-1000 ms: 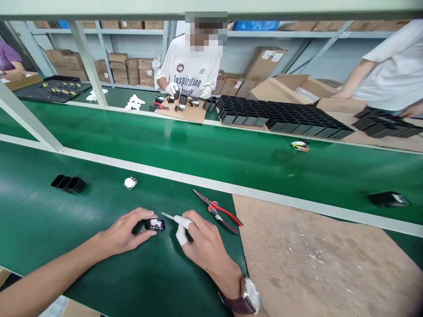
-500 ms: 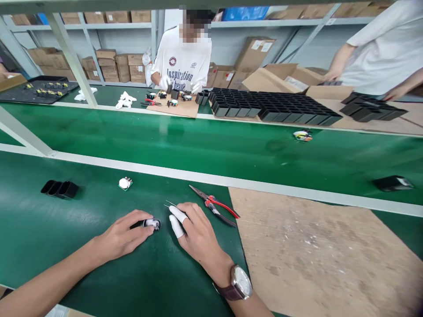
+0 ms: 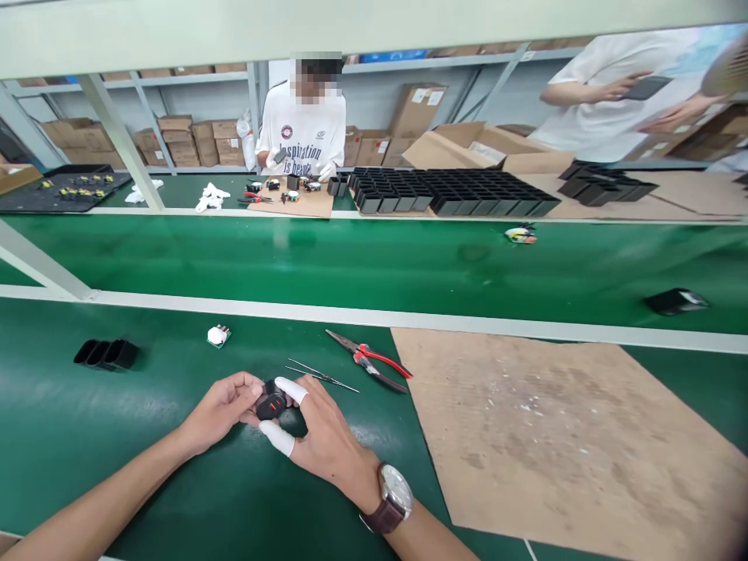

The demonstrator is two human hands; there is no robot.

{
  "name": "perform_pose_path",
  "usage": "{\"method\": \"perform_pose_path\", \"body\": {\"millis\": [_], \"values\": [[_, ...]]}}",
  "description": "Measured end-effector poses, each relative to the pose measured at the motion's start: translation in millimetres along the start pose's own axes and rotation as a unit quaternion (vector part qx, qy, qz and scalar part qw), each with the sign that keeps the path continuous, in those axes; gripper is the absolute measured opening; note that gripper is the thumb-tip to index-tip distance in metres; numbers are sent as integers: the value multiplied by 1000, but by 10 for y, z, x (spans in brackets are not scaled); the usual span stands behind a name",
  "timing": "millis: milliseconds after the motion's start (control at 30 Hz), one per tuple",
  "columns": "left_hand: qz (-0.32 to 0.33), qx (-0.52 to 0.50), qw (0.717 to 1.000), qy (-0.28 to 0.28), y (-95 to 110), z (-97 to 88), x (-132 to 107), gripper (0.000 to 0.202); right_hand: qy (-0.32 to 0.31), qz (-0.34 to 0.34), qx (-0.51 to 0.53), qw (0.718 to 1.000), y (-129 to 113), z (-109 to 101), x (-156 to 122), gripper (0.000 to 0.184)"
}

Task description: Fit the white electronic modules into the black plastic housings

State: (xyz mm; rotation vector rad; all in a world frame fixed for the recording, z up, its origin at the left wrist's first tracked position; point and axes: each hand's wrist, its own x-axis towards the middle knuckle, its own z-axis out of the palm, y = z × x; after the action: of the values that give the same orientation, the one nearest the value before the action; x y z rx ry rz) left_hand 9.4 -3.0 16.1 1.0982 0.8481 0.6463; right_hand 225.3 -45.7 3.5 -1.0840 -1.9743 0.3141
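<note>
My left hand (image 3: 219,413) pinches a small black charger (image 3: 271,405) from the left. Its oval end face, with orange-red port slots, is turned up toward me. My right hand (image 3: 324,428), with white finger cots on the thumb and index finger, closes round the charger from the right. The index finger lies at its upper edge; the thumb is by its lower edge. Just beyond the right hand, a pair of metal tweezers (image 3: 322,375) lies on the green mat. Long-nose pliers (image 3: 368,361) with red and black handles rest to their right.
Several black housings (image 3: 108,354) stand at left, near a white-and-green circuit board (image 3: 218,336). A cardboard sheet (image 3: 543,421) covers the right side. Beyond the white rail (image 3: 280,313), a co-worker (image 3: 301,125) in white gloves works beside rows of black cases (image 3: 449,191). Another person (image 3: 619,93) stands right.
The tweezers have left my right hand and lie on the mat. My right hand has come left to the charger, which is now turned with its port face up. The view has shifted.
</note>
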Motion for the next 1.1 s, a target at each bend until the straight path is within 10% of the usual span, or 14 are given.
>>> {"method": "perform_pose_path", "body": {"millis": [433, 600, 800, 933, 1100], "values": [[50, 66, 993, 87, 90, -45, 81, 42, -28, -29, -83, 996, 128, -133, 48, 51], [185, 364, 877, 252, 520, -611, 520, 45, -29, 11, -231, 972, 455, -206, 56, 33], [190, 450, 785, 382, 1088, -1313, 1256, 28, -15, 15, -311, 950, 690, -171, 3, 35], [197, 487, 750, 403, 1039, -1398, 1324, 30, 9, 2, -326, 945, 715, -170, 0, 33], [233, 549, 735, 323, 679, -1159, 824, 47, 32, -30, -326, 945, 673, -131, 16, 23]]}}
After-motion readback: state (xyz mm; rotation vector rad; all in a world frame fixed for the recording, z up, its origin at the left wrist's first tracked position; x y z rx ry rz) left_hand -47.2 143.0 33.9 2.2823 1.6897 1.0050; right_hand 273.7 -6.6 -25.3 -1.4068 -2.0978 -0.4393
